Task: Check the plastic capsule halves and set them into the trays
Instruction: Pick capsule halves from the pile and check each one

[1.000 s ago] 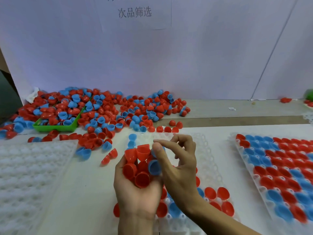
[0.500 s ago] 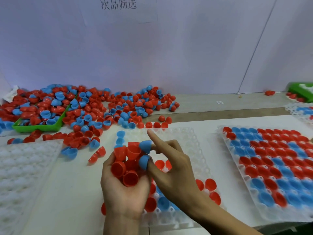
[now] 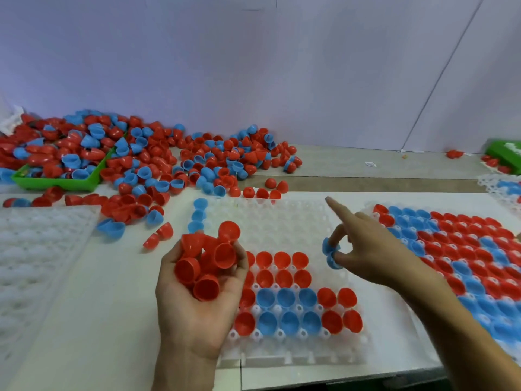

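Capsule halves in red fill the left hand [image 3: 197, 300], which is cupped palm-up over the near left corner of the middle tray [image 3: 282, 218], its fingers curled round a cluster of red halves [image 3: 207, 263], most with their hollow sides facing up or sideways. To the right, the right hand [image 3: 375, 249] hovers over the same tray with the forefinger stretched out toward the far side, while thumb and another finger pinch two blue halves [image 3: 330, 253] above the tray's open cells. That grip is closed on the blue pair, apart from the left hand's cluster. The middle tray is clear white plastic with round cells; its near rows already carry red and blue halves set hollow side up, and a short column of blue halves [image 3: 198, 214] sits at its far left corner. A nearly full tray [image 3: 451, 249] of red and blue halves lies just beside it on the right. Another white tray [image 3: 36, 249] with bare cells lies on the left of the white surface [image 3: 98, 306]. Farther back, a large loose heap of red and blue halves [image 3: 169, 162] spreads across the surface, spilling around and into a green bin [image 3: 56, 183]. A second green bin [image 3: 504, 152] shows at the far right edge.
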